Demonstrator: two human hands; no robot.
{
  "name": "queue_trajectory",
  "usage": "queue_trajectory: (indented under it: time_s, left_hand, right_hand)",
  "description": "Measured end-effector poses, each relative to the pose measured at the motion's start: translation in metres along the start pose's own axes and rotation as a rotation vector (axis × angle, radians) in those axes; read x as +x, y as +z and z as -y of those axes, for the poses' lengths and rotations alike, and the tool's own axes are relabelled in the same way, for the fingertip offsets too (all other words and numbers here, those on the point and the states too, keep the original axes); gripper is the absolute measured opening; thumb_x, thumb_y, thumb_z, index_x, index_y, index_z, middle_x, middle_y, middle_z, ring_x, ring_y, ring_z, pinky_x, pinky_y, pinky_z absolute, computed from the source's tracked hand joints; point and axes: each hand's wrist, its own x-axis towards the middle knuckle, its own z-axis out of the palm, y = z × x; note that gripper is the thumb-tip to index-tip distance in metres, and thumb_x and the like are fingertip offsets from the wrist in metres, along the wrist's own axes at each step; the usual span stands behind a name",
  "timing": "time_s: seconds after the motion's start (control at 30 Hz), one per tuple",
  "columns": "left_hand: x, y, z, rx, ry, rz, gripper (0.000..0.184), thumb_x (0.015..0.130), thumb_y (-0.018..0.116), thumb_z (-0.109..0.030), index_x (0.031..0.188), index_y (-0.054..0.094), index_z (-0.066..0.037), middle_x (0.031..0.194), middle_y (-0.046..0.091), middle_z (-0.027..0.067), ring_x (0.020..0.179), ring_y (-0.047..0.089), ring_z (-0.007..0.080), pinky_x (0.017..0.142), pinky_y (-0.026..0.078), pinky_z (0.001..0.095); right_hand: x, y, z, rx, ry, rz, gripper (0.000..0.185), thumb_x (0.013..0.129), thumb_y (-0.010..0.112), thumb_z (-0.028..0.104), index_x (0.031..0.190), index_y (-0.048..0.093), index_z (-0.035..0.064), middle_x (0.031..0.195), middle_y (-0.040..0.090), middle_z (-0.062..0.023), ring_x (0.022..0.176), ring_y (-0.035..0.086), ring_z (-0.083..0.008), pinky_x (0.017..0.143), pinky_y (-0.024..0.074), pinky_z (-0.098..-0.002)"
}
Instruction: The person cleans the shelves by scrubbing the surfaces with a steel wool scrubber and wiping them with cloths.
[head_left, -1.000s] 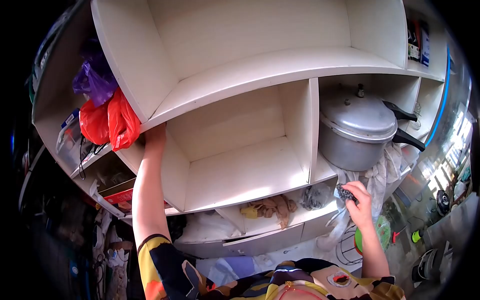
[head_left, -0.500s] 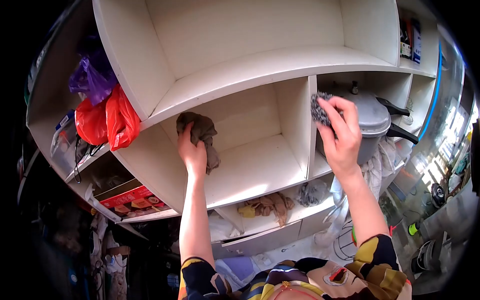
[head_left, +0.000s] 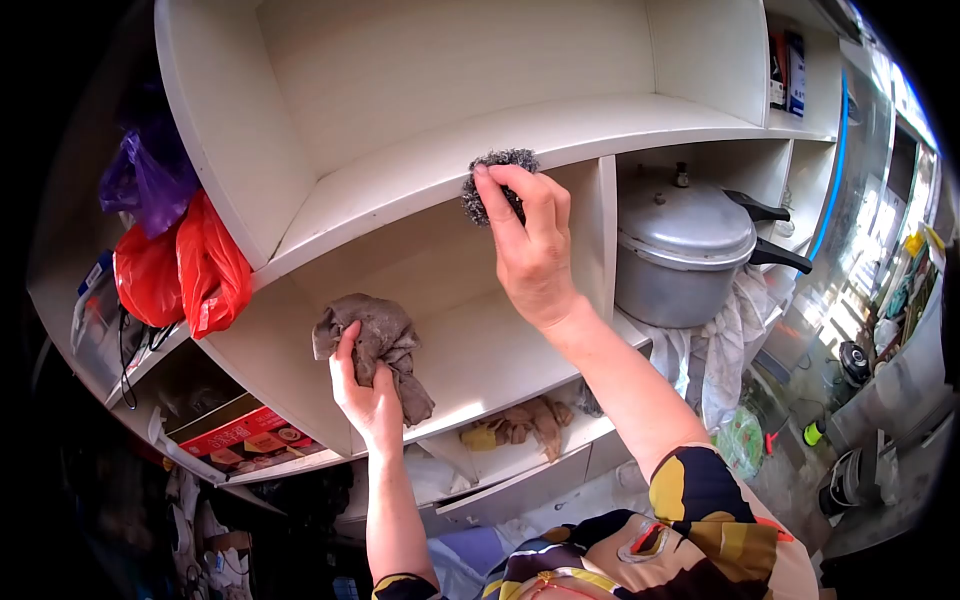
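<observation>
My left hand [head_left: 367, 400] grips a crumpled grey-brown cloth [head_left: 378, 345] in front of the lower middle compartment of the white shelf unit [head_left: 480, 330]. The cloth hangs down past my fingers on the right. In my right hand [head_left: 535, 250] a dark grey scouring pad [head_left: 505, 180] is pinched between thumb and fingers, held at the front edge of the board between the upper and lower compartments. Whether the pad touches that edge I cannot tell.
A metal pressure cooker [head_left: 680, 260] with black handles fills the right compartment. Red bags [head_left: 210, 270] and a purple bag [head_left: 150, 180] hang at the left, above a red box [head_left: 240, 435]. Brown cloths [head_left: 525, 425] lie on the low shelf.
My left hand came out from the shelf's left side with the cloth, then moved slightly down. My right hand rose with the pad and moved left to the board's edge.
</observation>
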Motion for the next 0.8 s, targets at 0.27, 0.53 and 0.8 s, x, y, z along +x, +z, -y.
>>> queue_trajectory:
  time_s: [0.27, 0.53, 0.8]
  left_hand:
    - [-0.004, -0.007, -0.013, -0.112, -0.060, -0.002, 0.051, 0.073, 0.050, 0.014, 0.121, 0.061, -0.002, 0.112, 0.058, 0.0103, 0.109, 0.056, 0.0228, 0.100, 0.041, 0.0321]
    - [-0.013, -0.031, -0.005, -0.174, -0.093, -0.050, 0.051, 0.075, 0.050, 0.016, 0.123, 0.059, 0.000, 0.117, 0.058, 0.0093, 0.110, 0.055, 0.0192, 0.101, 0.040, 0.0297]
    - [-0.024, -0.053, -0.007, -0.120, -0.101, -0.082, 0.053, 0.074, 0.050, 0.016, 0.124, 0.058, 0.002, 0.119, 0.059, 0.0095, 0.111, 0.055, 0.0189, 0.101, 0.039, 0.0304]
  right_hand:
    - [0.006, -0.026, -0.028, -0.012, 0.101, -0.022, 0.040, 0.072, 0.064, -0.008, 0.111, 0.068, 0.0019, 0.099, 0.059, -0.0096, 0.093, 0.055, -0.0279, 0.079, 0.0485, -0.0373]
    - [0.010, -0.014, -0.008, 0.051, 0.065, -0.004, 0.036, 0.073, 0.062, -0.011, 0.104, 0.071, 0.0052, 0.091, 0.060, -0.0081, 0.085, 0.057, -0.0257, 0.071, 0.0494, -0.0336]
    - [0.026, -0.001, 0.024, 0.199, 0.233, -0.048, 0.027, 0.070, 0.069, -0.007, 0.095, 0.064, 0.0009, 0.085, 0.057, -0.0116, 0.075, 0.058, -0.0281, 0.065, 0.0488, -0.0374]
